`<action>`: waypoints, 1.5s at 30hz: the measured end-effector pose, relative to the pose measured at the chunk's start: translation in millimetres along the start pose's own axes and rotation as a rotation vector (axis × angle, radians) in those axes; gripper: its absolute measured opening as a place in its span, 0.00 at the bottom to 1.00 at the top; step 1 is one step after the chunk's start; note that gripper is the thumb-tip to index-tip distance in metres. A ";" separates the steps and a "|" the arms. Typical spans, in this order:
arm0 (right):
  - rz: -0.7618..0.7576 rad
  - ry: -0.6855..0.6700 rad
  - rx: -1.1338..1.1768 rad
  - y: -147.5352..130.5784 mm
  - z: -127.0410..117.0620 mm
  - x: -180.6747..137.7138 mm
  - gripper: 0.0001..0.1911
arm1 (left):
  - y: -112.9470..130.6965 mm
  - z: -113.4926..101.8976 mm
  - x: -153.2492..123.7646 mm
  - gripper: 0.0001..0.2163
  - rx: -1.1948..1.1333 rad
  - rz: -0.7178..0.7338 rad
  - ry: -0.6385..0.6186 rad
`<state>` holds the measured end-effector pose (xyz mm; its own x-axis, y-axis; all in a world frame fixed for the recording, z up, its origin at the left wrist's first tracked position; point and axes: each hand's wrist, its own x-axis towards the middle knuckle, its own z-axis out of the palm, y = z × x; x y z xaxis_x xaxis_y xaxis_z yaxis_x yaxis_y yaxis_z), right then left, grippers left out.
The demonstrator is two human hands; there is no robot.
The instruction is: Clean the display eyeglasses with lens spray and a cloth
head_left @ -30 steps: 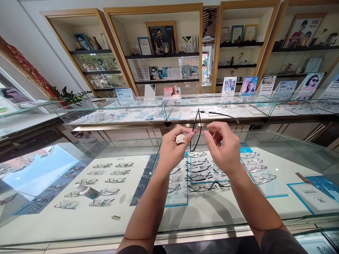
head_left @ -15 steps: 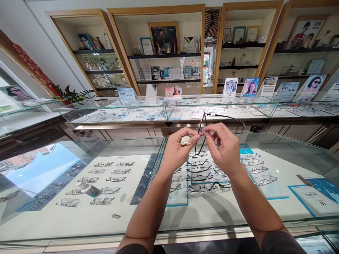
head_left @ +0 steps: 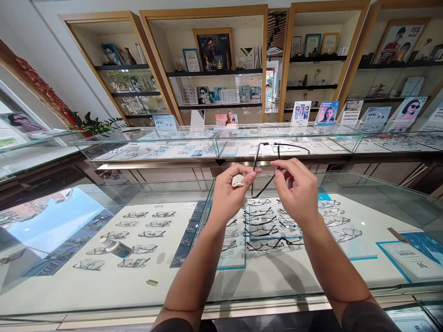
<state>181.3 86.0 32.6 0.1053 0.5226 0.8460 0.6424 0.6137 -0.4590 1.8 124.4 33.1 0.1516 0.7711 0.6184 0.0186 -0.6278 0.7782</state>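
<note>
I hold a thin black pair of glasses (head_left: pixel 268 182) up above a glass display counter (head_left: pixel 104 272). My left hand (head_left: pixel 230 193) is closed, pinching the frame near its hinge between thumb and forefinger, with a small white wad (head_left: pixel 237 180) tucked in the same hand. My right hand (head_left: pixel 299 191) is just right of it, its fingers curled and pinched on the frame. One temple arm (head_left: pixel 290 146) sticks out to the right above my right hand.
Under the counter glass lie several rows of glasses (head_left: pixel 263 226) on white and blue mats. A small white bottle (head_left: pixel 116 247) lies on the counter at left. A second glass showcase (head_left: pixel 214 145) stands behind, with wall shelves of pictures and signs.
The frame has turned in my hands: its temple arm has swung and dropped closer to my right hand, and my right fingers have shifted from the hinge to further along the frame.
</note>
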 end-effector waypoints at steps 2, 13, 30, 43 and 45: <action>0.042 0.007 -0.041 1.1 -3.5 1.9 0.10 | 0.0 -1.2 0.6 0.12 0.010 0.013 0.046; 0.261 -0.198 -0.312 11.6 -20.3 7.0 0.25 | -1.8 -7.2 2.9 0.11 -0.034 0.070 0.223; -0.016 -0.264 0.005 -7.3 -0.4 -2.7 0.12 | -4.4 3.9 0.4 0.08 0.023 0.108 0.005; 0.062 -0.245 0.162 -5.0 -0.7 -3.3 0.12 | -0.4 -0.6 -0.7 0.11 -0.120 -0.018 0.002; 0.122 -0.238 0.220 -2.5 -2.2 -1.5 0.13 | -1.6 -2.1 -1.3 0.11 -0.162 -0.051 0.022</action>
<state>181.2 82.4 33.1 -0.0256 0.7077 0.7061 0.4545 0.6373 -0.6223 -0.5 124.6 31.3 0.1329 0.8048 0.5785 -0.1337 -0.5638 0.8150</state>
